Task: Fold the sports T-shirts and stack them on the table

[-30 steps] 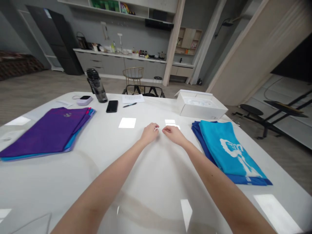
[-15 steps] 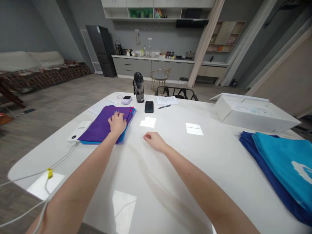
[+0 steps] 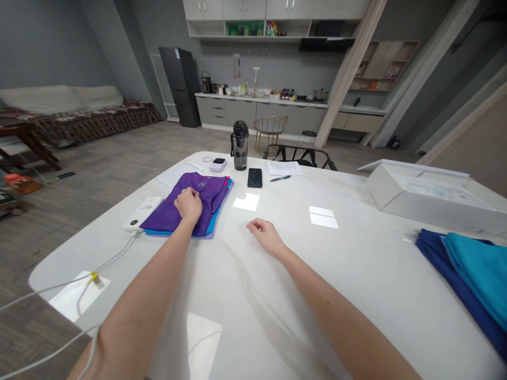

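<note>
- Moved since the earlier frame: the left hand (image 3: 189,206) sits further toward the near-left part of the folded stack, and the top purple layer now lies rucked and skewed. The whole scene sits slightly lower and further right in the head view.
- Head view, left hand: palm down on a stack of folded garments (image 3: 208,192), fingers bunched against the purple fabric. Whether they grip the cloth cannot be confirmed.
- Head view, stack: purple on top, with blue and pink edges showing beneath. It lies on a white glossy counter (image 3: 253,295), near that surface's left edge.
- Head view, right hand: (image 3: 266,236) rests on bare counter surface, well apart from the stack, fingers loosely curled, holding nothing.
- Head view, beside the stack: a white power bank (image 3: 142,214) touches its left side, with a white cable (image 3: 106,258) running from it and carrying a yellow tag (image 3: 93,275).
- Head view, far side of the counter: a black-lidded clear bottle (image 3: 240,145), a small lilac device (image 3: 218,164), a black smartphone (image 3: 255,178), a printed sheet of paper (image 3: 283,168) and a dark pen (image 3: 280,178).
- Head view, right side of the counter: an open white cardboard box (image 3: 431,192), and folded turquoise and navy garments (image 3: 475,279), cut off by the frame edge.
</note>
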Tool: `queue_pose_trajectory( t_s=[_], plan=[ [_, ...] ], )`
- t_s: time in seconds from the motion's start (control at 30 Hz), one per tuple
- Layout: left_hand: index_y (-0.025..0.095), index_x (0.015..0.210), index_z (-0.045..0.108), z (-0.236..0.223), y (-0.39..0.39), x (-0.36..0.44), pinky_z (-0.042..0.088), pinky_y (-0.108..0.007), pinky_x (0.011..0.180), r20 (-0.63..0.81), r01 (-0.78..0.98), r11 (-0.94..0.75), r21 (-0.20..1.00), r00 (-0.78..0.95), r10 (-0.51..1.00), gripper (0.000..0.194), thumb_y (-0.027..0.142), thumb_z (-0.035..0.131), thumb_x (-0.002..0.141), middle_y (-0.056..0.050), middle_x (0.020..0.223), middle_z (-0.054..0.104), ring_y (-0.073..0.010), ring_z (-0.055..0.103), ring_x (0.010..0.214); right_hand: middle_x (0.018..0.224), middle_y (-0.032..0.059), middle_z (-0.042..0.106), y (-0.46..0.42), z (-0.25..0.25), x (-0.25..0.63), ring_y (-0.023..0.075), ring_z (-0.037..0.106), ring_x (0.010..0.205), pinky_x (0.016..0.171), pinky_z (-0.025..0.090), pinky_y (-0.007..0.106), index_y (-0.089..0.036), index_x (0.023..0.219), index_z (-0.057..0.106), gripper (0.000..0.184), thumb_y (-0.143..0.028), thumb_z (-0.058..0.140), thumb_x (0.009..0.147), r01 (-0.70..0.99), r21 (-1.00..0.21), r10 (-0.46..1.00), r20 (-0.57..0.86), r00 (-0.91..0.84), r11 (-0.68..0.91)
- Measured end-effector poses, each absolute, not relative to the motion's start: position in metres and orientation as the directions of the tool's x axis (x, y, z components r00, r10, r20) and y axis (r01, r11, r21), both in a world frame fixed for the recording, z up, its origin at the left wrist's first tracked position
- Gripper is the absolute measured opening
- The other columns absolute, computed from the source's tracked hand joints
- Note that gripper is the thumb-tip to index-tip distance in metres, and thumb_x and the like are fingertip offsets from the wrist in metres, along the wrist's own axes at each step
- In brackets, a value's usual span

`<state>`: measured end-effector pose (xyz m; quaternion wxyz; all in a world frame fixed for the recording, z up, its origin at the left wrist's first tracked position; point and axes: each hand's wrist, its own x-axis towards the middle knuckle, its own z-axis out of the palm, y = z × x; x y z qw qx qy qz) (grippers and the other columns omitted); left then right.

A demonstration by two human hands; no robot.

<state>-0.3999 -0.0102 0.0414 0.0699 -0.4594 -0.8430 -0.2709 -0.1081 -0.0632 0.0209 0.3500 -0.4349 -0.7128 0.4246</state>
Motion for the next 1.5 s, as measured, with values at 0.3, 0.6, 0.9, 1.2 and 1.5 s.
queue_pose_trajectory(
  t_s=[0.3, 0.6, 0.9, 1.2, 1.5],
  plan=[
    [0.026, 0.102, 0.062, 0.074, -0.05, -0.267, 0.012, -0.056, 0.12, 0.516, 0.914, -0.094, 0.395, -0.136, 0.845, 0.016, 0.028, 0.046, 0.099, -0.007, 0.114, 0.066, -0.0267, 0.054, 0.118, 0.081, 0.0023, 0.068, -0.085, 0.049, 0.026, 0.0166, 0.058, 0.073, 0.07, 0.045, 0.028, -0.019, 0.089, 0.069, 0.034, -0.05, 0.054, 0.088, 0.484, -0.857, 0.957, 0.036, -0.288, 0.177],
    [0.028, 0.098, 0.063, 0.057, -0.121, -0.115, 0.011, -0.057, 0.122, 0.107, 0.548, -0.431, 0.717, 0.524, 0.845, 0.011, 0.029, 0.053, 0.096, -0.003, 0.124, 0.065, -0.0225, 0.051, 0.128, 0.092, 0.0067, 0.072, -0.092, 0.065, 0.148, 0.016, 0.063, 0.075, 0.072, 0.05, 0.026, -0.017, 0.101, 0.071, 0.03, -0.042, 0.056, 0.093, 0.562, -0.827, 0.986, -0.082, -0.143, 0.013],
    [0.024, 0.093, 0.071, 0.06, -0.139, -0.037, 0.045, -0.039, 0.106, 0.147, 0.416, -0.475, 0.775, 0.613, 0.776, 0.028, 0.044, 0.051, 0.097, -0.008, 0.116, 0.071, -0.0236, 0.065, 0.111, 0.086, 0.0036, 0.074, -0.087, 0.059, 0.177, 0.0166, 0.067, 0.08, 0.077, 0.05, 0.026, -0.016, 0.1, 0.075, 0.017, -0.019, 0.071, 0.084, 0.76, -0.642, 0.966, -0.123, -0.229, 0.099],
    [0.025, 0.149, 0.048, 0.006, -0.032, -0.035, 0.003, -0.072, 0.117, 0.087, 0.922, -0.113, 0.369, 0.087, 0.992, 0.065, 0.061, 0.037, 0.097, -0.016, 0.164, 0.032, -0.0395, 0.019, 0.154, 0.055, 0.0029, 0.065, -0.106, 0.075, 0.171, 0.0154, 0.064, 0.052, 0.053, 0.056, 0.025, -0.016, 0.066, 0.064, 0.033, -0.042, 0.079, 0.079, 0.778, -0.594, 0.73, -0.623, -0.281, -0.207],
    [0.03, 0.156, 0.039, 0.005, -0.002, 0.007, -0.001, -0.065, 0.121, 0.05, 0.89, -0.335, 0.31, 0.337, 0.94, 0.068, 0.064, 0.028, 0.097, -0.008, 0.167, 0.026, -0.0319, 0.017, 0.155, 0.067, 0.0134, 0.073, -0.137, 0.107, 0.171, 0.0202, 0.072, 0.063, 0.06, 0.058, 0.025, -0.011, 0.064, 0.069, 0.057, -0.067, 0.082, 0.065, 0.799, -0.535, 0.426, -0.813, -0.397, -0.275]
  ],
)
